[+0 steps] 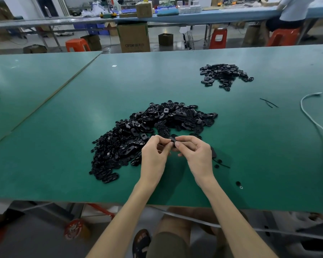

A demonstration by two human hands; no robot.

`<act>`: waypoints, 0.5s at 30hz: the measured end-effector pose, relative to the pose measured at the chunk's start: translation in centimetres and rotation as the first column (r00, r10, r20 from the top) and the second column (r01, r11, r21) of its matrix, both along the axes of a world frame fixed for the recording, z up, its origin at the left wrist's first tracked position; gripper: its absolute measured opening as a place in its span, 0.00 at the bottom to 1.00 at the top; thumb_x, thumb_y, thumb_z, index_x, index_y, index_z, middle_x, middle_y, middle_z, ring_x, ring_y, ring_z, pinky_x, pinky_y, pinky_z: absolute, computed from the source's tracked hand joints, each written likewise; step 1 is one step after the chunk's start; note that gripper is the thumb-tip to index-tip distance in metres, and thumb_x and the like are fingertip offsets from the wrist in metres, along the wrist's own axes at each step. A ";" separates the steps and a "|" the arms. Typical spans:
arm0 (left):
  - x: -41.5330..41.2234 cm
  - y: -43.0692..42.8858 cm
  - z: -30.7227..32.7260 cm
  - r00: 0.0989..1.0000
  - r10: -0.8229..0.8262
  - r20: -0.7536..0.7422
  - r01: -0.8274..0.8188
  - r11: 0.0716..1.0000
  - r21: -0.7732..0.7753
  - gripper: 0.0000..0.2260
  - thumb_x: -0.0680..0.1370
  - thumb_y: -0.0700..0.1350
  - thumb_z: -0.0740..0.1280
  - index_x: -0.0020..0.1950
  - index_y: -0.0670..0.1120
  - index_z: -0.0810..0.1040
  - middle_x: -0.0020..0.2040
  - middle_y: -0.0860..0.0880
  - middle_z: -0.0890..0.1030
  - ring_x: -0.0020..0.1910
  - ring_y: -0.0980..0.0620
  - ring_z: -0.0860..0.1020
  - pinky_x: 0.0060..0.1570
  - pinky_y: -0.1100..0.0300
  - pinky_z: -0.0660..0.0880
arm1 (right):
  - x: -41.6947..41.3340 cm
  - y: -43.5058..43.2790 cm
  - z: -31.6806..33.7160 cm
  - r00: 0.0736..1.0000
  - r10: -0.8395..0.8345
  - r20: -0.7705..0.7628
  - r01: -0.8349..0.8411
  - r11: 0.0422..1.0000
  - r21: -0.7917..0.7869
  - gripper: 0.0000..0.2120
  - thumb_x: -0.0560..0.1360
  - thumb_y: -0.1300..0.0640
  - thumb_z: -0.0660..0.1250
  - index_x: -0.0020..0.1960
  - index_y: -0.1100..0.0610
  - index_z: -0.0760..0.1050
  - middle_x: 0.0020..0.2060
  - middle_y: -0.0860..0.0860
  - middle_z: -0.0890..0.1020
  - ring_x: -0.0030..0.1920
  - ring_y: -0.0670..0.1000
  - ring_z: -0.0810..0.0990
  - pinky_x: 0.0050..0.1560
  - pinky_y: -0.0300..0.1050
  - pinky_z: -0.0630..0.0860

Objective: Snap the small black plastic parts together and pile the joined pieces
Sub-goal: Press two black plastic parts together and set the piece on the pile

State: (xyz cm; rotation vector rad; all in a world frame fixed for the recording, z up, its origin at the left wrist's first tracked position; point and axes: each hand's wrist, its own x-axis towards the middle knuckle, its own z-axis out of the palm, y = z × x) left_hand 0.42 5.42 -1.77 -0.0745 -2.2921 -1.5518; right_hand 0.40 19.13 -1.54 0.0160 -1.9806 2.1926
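A big heap of loose black plastic parts (147,131) spreads over the green table (63,164) in front of me, oval shells at the back and small round pieces at the left. My left hand (155,153) and my right hand (196,151) meet just in front of the heap. Together they pinch one small black part (173,140) between thumbs and fingertips. A smaller pile of black pieces (225,75) lies at the far right of the table.
A white cable (313,120) snakes along the table's right side. Two thin black strips (268,103) lie near it. A few stray black bits (238,183) sit by my right wrist. Beyond the table stand stools, boxes and another bench with a seated person.
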 end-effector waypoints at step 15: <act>0.0 -0.2 0.1 0.998 -0.011 -0.063 0.010 1.000 -0.017 0.03 0.79 0.41 0.74 0.46 0.46 0.81 0.47 0.51 0.80 0.43 0.53 0.81 0.44 0.62 0.77 | -0.1 0.2 -0.2 0.999 0.028 -0.018 -0.028 0.999 -0.033 0.06 0.76 0.65 0.76 0.49 0.55 0.85 0.44 0.52 0.89 0.48 0.52 0.88 0.43 0.39 0.82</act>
